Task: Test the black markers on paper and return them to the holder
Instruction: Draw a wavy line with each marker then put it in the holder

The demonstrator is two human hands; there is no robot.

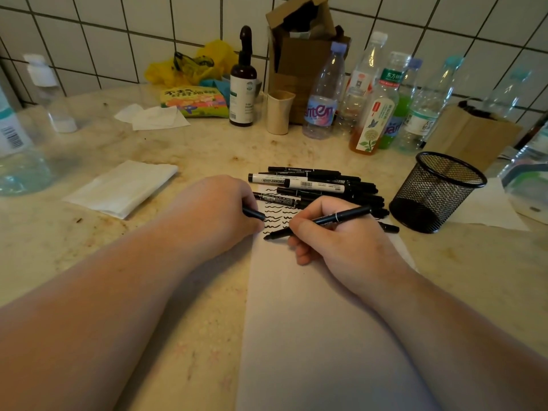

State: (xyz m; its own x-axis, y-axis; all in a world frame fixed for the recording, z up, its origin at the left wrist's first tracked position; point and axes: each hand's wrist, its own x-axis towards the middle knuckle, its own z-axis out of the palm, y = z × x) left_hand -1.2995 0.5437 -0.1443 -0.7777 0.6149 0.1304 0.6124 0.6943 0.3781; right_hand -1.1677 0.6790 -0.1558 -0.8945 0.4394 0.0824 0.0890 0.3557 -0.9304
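A long sheet of white paper (311, 315) lies in front of me, with rows of black squiggles (277, 213) near its far end. My right hand (335, 232) grips an uncapped black marker (344, 217), its tip touching the paper just below the squiggles. My left hand (219, 212) holds a black cap (253, 214) at the paper's left edge. A pile of several black markers (320, 185) lies across the paper's far end. The black mesh holder (436, 192) stands empty to the right of the pile.
Several plastic bottles (370, 96), a brown pump bottle (243, 84), a beige cup (278, 112) and cardboard boxes (299, 48) line the tiled wall. Folded tissues (121, 188) lie to the left. A snack bag (192, 102) sits further back.
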